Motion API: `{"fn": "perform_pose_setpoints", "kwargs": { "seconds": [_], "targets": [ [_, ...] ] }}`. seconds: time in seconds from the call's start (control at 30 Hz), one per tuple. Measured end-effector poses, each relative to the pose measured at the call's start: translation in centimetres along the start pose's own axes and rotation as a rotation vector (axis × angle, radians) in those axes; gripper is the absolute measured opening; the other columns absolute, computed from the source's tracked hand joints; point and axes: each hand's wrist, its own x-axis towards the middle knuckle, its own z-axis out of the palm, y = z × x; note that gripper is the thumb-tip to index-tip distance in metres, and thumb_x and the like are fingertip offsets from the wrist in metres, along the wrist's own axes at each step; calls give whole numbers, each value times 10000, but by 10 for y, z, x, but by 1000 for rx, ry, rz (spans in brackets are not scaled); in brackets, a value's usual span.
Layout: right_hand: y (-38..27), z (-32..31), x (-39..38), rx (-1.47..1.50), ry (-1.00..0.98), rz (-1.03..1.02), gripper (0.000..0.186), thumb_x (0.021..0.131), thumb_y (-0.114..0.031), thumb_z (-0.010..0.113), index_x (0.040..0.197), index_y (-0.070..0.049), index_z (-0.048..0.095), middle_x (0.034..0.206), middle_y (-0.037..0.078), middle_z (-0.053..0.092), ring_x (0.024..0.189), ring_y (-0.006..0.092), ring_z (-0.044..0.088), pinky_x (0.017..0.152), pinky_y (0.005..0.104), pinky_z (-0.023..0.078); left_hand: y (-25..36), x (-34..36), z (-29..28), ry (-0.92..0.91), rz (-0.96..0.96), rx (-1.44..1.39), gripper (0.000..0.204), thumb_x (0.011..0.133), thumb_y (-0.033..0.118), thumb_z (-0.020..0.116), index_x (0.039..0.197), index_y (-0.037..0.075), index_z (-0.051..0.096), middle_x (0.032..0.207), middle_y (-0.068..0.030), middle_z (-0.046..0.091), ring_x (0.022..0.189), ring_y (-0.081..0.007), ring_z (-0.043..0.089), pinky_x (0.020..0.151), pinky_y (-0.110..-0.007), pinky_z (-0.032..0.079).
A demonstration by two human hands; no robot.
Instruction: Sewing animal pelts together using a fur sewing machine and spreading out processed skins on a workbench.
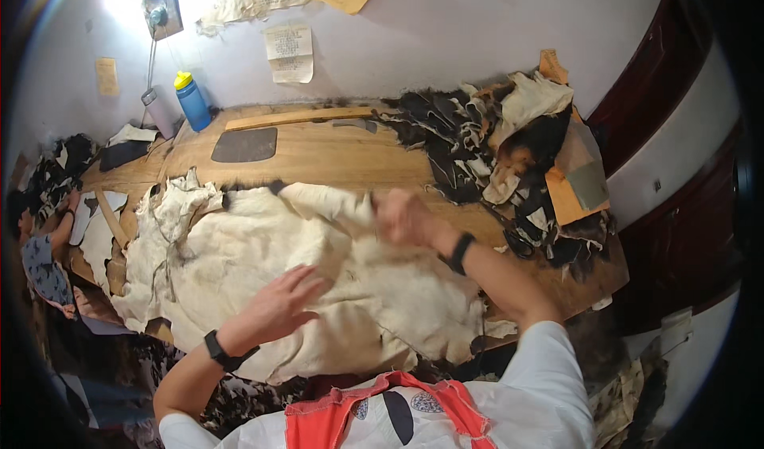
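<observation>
At your far left, a co-worker's hand (68,210) reaches in beside dark fur scraps (76,156), near a narrow wooden strip (111,220). Next comes the pale hide (239,262), which lies fleshy side up across the near half of the wooden tabletop (334,158), right in front of you. Judging by how it lies, the spreading out is largely done: its broad middle is opened over the wood. The left end, though, is bunched and ragged, and soft creases run across the centre—so smoothing looks only partly finished.

Your left hand (274,304) is over the middle of it, fingers spread and holding nothing (whether the palm presses down, I cannot tell). A little further right, the far edge rises in a folded flap (330,206) leading to your right hand (402,218). Those fingers look curled, but the blur is strong—I cannot tell whether they grip the flap or only meet it. That flap is not yet laid flat, so the far edge seems the main part left. At the far right, a heap of dark fur pieces (454,138) sits well apart from the hide's middle, with a yellow-orange card (563,198) at its side.
</observation>
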Motion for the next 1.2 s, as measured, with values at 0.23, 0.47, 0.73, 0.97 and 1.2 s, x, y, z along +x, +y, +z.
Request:
{"fn": "perform_pose_setpoints", "kwargs": {
  "seconds": [0.23, 0.47, 0.73, 0.97, 1.2],
  "targets": [
    [-54, -8, -40, -120, -255, -540, 57, 840, -197, 577, 892, -176, 585, 805, 43, 525, 731, 179, 624, 599, 336, 511, -36, 53, 53, -369, 279, -79, 465, 860, 356, 689, 1254, 114, 644, 1388, -187, 530, 1353, -410, 429, 1122, -509, 342],
    [86, -69, 3, -827, 118, 679, 677, 839, -144, 595, 1461, 44, 409, 1021, 225, 629, 663, 289, 601, 679, 478, 483, -109, 122, 20, -103, -91, 60, 1012, 781, 423, 774, 1588, 123, 243, 1642, -216, 162, 1519, -435, 106, 1197, -611, 118],
    [-84, 38, -41, 8, -386, 65, 860, 852, -424, 694, 1538, -61, 322, 1638, 196, 177, 1520, 421, 137, 1203, 582, 170, -175, 79, 28, -283, -233, 98, 892, 903, 632, 559, 1585, 137, 268, 1665, -177, 123, 1540, -393, 56, 1180, -654, 87],
    [50, 3, -102, -460, -472, 732, 875, 888, -464, 655, 1550, -39, 272, 1596, 250, 245, 1500, 392, 195, 1188, 592, 177, -214, 63, 21, -133, -377, 226, 845, 945, 591, 512, 1595, 129, 231, 1665, -164, 141, 1538, -367, 108, 1171, -634, 158],
    [-99, 5, -121, 50, -631, 508, 906, 916, -556, 602, 1591, -98, 206, 1636, 222, 179, 1525, 395, 122, 1181, 625, 152, -167, -13, 8, -334, -639, 173, 722, 973, 327, 532, 1600, 139, 229, 1671, -155, 134, 1548, -358, 69, 1164, -682, 81]
  ]
}}
